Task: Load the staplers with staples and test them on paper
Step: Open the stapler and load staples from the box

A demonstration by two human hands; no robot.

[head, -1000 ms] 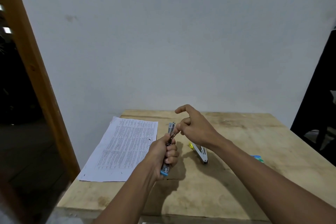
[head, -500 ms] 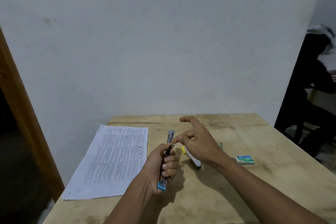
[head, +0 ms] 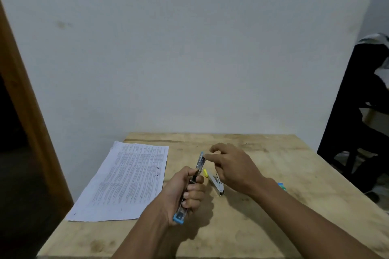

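loading the slim blue-ended metal stapler (head: pixel 199 163), by the look of it. gripped tilted above the wooden table (head: pixel 273 206) in the left hand (head: pixel 185 191). pinched at its top end by the right hand (head: pixel 233 169), narrow; can't tell whether anything sits in that pinch. next probably needs staples seated straight, snapping shut, then testing on the printed paper sheet (head: pixel 128 181).

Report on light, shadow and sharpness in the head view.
Head view: dim, flat light with no glare; the left hand gripping the blue stapler and the right hand cast soft shadows on the table toward the camera; print on the paper is too soft to read; the wide lens tilts the door frame.
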